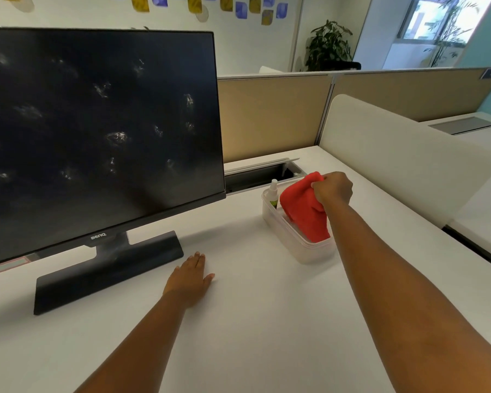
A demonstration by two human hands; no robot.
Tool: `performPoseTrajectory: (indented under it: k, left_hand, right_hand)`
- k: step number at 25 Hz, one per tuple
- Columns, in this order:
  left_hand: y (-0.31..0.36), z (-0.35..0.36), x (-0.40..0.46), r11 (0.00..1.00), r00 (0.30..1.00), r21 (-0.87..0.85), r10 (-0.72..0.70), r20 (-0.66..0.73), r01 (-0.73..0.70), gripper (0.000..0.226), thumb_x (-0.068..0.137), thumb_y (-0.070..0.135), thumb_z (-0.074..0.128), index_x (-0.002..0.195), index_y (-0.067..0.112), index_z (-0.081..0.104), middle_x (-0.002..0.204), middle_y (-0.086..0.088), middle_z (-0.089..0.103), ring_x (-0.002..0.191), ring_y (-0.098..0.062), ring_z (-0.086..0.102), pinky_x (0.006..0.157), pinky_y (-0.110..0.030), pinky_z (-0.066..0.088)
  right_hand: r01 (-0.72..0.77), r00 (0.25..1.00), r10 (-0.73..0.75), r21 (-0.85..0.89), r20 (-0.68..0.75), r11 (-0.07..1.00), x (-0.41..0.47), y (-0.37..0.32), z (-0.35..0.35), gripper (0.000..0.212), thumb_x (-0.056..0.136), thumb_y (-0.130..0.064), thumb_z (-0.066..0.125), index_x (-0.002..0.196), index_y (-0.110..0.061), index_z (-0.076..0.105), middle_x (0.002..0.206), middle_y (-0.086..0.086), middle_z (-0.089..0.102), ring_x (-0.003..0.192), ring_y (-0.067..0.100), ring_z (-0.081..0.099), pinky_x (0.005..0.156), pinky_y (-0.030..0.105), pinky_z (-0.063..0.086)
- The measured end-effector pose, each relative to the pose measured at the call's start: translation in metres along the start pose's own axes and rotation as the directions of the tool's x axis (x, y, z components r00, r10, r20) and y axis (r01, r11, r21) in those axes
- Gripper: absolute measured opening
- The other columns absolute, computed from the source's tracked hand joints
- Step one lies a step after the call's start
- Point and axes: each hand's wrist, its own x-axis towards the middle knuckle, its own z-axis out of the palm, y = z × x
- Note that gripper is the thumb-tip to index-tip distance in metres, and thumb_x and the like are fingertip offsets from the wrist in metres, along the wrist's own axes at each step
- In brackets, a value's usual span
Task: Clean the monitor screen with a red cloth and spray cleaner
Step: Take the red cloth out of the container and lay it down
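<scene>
Left hand (190, 276): flat, fingers straight, palm down on the white desk (253, 321), holding nothing. Just left of it, the monitor stand (108, 272).

Right hand (333, 188): fingers curled, gripping the top of the red cloth (305, 208); fingertips hidden by the fabric.

Red cloth: hangs from the right hand into the clear plastic container (301, 246); lower end hidden inside.

Spray bottle (273, 193): upright in the container, just left of the cloth; label unreadable.

Monitor (97, 131): beyond the left hand, left edge cut off, screen dark with pale smudges; bezel reads "BenQ".
</scene>
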Motion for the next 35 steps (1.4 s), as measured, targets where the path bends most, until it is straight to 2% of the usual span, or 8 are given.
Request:
performPoseTrajectory:
  k: [7, 11, 15, 18, 21, 25, 28, 35]
  left_hand:
    - [0.016, -0.029, -0.025, 0.817, 0.979, -0.577, -0.117, -0.169, -0.002, 0.053, 0.098, 0.035, 0.026, 0.144, 0.010, 0.018, 0.153, -0.012, 0.021, 0.141, -0.028, 0.020, 0.114, -0.038, 0.018]
    - [0.045, -0.046, -0.045, 0.291, 0.986, -0.954, -0.161, 0.029, 0.075, 0.049, 0.098, 0.037, 0.029, 0.138, 0.009, 0.032, 0.143, -0.014, 0.040, 0.129, -0.032, 0.040, 0.107, -0.045, 0.032]
    - [0.062, -0.050, -0.071, -0.176, 0.956, -0.941, 0.113, 0.272, 0.289, 0.061, 0.093, 0.055, 0.019, 0.125, 0.010, 0.044, 0.125, -0.016, 0.056, 0.107, -0.032, 0.057, 0.088, -0.049, 0.046]
    - [0.060, -0.056, -0.088, -0.448, 0.964, -0.855, 0.170, 0.206, 0.262, 0.060, 0.089, 0.058, 0.033, 0.122, 0.009, 0.046, 0.116, -0.018, 0.061, 0.096, -0.032, 0.063, 0.075, -0.048, 0.053]
    - [0.043, -0.058, -0.102, -0.408, 0.979, -0.910, -0.147, 0.140, 0.069, 0.052, 0.083, 0.031, 0.062, 0.128, 0.009, 0.045, 0.107, -0.012, 0.061, 0.081, -0.024, 0.060, 0.062, -0.034, 0.050]
    - [0.001, -0.042, -0.123, -0.114, 0.881, -0.992, -0.474, 0.002, -0.059, 0.063, 0.082, 0.023, 0.065, 0.136, 0.015, 0.034, 0.131, -0.015, 0.049, 0.105, -0.032, 0.054, 0.079, -0.039, 0.049]
    - [-0.030, -0.024, -0.142, 0.190, 0.806, -0.975, -0.557, -0.201, -0.111, 0.075, 0.081, 0.022, 0.067, 0.142, 0.017, 0.023, 0.141, -0.014, 0.039, 0.122, -0.035, 0.045, 0.097, -0.048, 0.042]
    - [-0.084, 0.034, -0.180, 0.303, 0.704, -0.913, -0.710, -0.026, 0.272, 0.073, 0.075, 0.022, 0.074, 0.130, 0.007, 0.028, 0.125, -0.022, 0.054, 0.111, -0.041, 0.052, 0.097, -0.047, 0.041]
  right_hand:
    - [0.108, 0.991, -0.102, 0.063, -0.089, 0.992, -0.021, -0.066, -0.058, 0.030, 0.088, -0.016, 0.056, 0.115, -0.002, 0.058, 0.120, 0.018, 0.059, 0.110, 0.034, 0.056, 0.088, 0.036, 0.047]
    - [0.197, 0.979, -0.201, 0.154, 0.011, 0.968, -0.052, -0.091, -0.078, 0.031, 0.085, -0.017, 0.060, 0.113, -0.003, 0.061, 0.119, 0.016, 0.062, 0.110, 0.030, 0.057, 0.088, 0.035, 0.048]
    - [0.137, 0.958, -0.225, 0.404, 0.180, 0.905, -0.093, -0.094, -0.073, 0.029, 0.079, -0.012, 0.067, 0.106, 0.000, 0.066, 0.111, 0.018, 0.065, 0.098, 0.026, 0.061, 0.085, 0.037, 0.050]
    - [-0.032, 0.911, -0.178, 0.495, 0.371, 0.868, -0.122, -0.085, -0.055, 0.033, 0.079, -0.009, 0.068, 0.109, 0.004, 0.063, 0.100, 0.015, 0.063, 0.087, 0.023, 0.057, 0.079, 0.039, 0.051]
    - [-0.056, 0.867, -0.180, 0.450, 0.464, 0.891, -0.149, -0.069, -0.034, 0.034, 0.083, -0.007, 0.064, 0.116, 0.003, 0.059, 0.110, 0.015, 0.062, 0.095, 0.027, 0.058, 0.082, 0.040, 0.053]
    - [0.110, 0.816, -0.209, 0.211, 0.538, 0.971, -0.187, -0.047, 0.008, 0.043, 0.091, -0.013, 0.055, 0.133, -0.007, 0.046, 0.134, 0.016, 0.050, 0.120, 0.035, 0.049, 0.104, 0.045, 0.041]
    - [0.185, 0.758, -0.314, 0.273, 0.572, 0.944, -0.219, -0.027, 0.039, 0.043, 0.091, -0.013, 0.055, 0.133, -0.011, 0.046, 0.137, 0.012, 0.050, 0.121, 0.033, 0.049, 0.105, 0.043, 0.039]
    - [0.175, 0.653, -0.080, -0.047, 0.753, 0.983, -0.262, 0.039, 0.089, 0.048, 0.080, -0.009, 0.063, 0.126, -0.012, 0.051, 0.126, 0.012, 0.058, 0.112, 0.029, 0.057, 0.095, 0.039, 0.048]
